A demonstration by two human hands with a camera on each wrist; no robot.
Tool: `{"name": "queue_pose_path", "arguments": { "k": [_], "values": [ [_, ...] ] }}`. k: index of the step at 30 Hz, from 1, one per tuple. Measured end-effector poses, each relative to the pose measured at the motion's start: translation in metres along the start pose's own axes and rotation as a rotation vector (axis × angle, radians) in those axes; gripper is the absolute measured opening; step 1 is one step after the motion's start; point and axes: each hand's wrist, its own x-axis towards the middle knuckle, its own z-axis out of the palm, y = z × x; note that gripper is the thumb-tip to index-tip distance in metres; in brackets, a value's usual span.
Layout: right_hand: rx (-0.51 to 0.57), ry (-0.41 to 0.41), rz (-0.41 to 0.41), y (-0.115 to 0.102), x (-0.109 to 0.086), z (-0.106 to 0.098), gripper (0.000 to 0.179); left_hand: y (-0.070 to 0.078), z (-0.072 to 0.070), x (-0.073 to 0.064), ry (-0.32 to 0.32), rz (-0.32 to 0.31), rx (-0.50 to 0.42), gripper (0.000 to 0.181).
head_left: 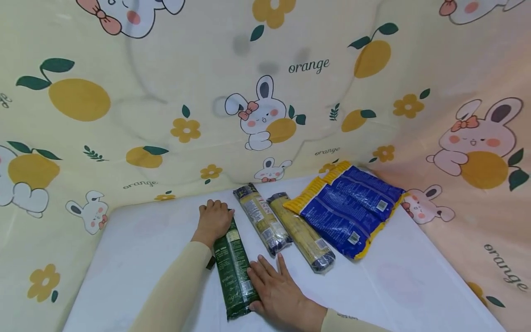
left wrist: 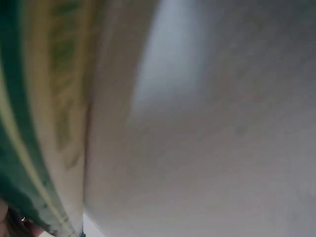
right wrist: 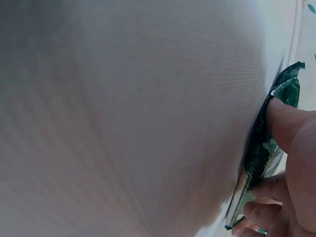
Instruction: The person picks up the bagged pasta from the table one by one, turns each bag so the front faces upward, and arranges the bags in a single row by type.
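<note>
A long, glossy green packet with pale print lies lengthwise on the white table. My left hand grips its far end, fingers curled over the top and thumb at the right side. Near the close end, my right hand touches the packet's right edge with mostly straight, spread fingers. The right wrist view shows the thumb and fingertips against the green wrapper. Only a blurred green and cream side of the packet shows in the left wrist view, with the left hand's fingers largely out of sight.
Right of the green packet lie two clear packs of long yellow strands, one with a printed label and one plainer. Two blue bags with yellow edges overlap at the back right. A patterned cloth hangs behind the table.
</note>
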Motion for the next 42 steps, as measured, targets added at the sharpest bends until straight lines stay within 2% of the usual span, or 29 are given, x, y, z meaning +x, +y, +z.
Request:
{"name": "queue_pose_path", "arguments": {
  "k": [5, 10, 14, 19, 22, 27, 30, 33, 36, 42],
  "values": [
    [-0.014, 0.015, -0.007, -0.004, -0.001, 0.000, 0.074, -0.005, -0.004, -0.009, 0.079, 0.024, 0.010, 0.043],
    [-0.043, 0.027, -0.016, -0.007, -0.003, -0.001, 0.073, -0.009, -0.018, -0.018, 0.190, 0.060, -0.006, 0.039],
    [-0.072, 0.086, -0.030, -0.009, -0.007, -0.001, 0.073, -0.007, -0.032, -0.021, 0.274, 0.085, -0.022, 0.040],
    [-0.043, 0.159, -0.030, -0.013, -0.009, 0.001, 0.072, -0.002, -0.049, -0.027, 0.388, 0.120, -0.015, 0.039],
    [-0.020, 0.242, -0.014, -0.014, -0.006, 0.001, 0.067, 0.000, -0.057, -0.032, 0.478, 0.173, -0.026, 0.037],
    [-0.034, 0.453, 0.035, -0.014, 0.000, 0.001, 0.050, 0.005, -0.070, -0.036, 0.640, 0.263, -0.059, 0.036],
    [-0.030, 0.504, 0.095, -0.014, 0.000, 0.000, 0.047, 0.007, -0.075, -0.038, 0.684, 0.278, -0.062, 0.038],
    [-0.031, 0.493, 0.165, -0.015, -0.002, -0.001, 0.048, 0.010, -0.080, -0.041, 0.708, 0.286, -0.062, 0.041],
    [-0.005, 0.433, 0.203, -0.015, -0.003, 0.000, 0.052, 0.013, -0.085, -0.044, 0.722, 0.299, -0.067, 0.042],
    [0.180, 0.259, 0.232, -0.015, 0.000, 0.001, 0.052, 0.022, -0.093, -0.049, 0.766, 0.384, -0.091, 0.041]
  ]
}}
